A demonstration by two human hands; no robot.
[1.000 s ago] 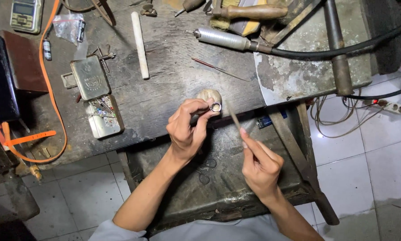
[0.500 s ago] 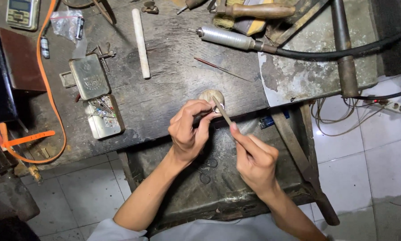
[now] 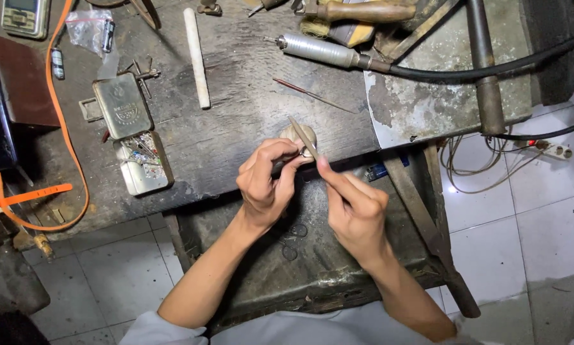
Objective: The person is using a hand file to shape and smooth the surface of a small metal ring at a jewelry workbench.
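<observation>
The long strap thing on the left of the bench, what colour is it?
The strap is bright orange, seen best in the head view, looping down the workbench's left side.

- Slim metal file (image 3: 303,137), dull grey, pinched in right hand (image 3: 357,211).
- Beneath the grip: worn wooden peg (image 3: 294,133), rough, scarred wooden bench (image 3: 248,128).
- Far left: open matt tin (image 3: 140,163).

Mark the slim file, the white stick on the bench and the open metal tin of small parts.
slim file (image 3: 303,137), head view, middle of its blade.
white stick (image 3: 197,57), head view, midway along its length.
open metal tin (image 3: 147,185), head view, its lower rim.
</observation>
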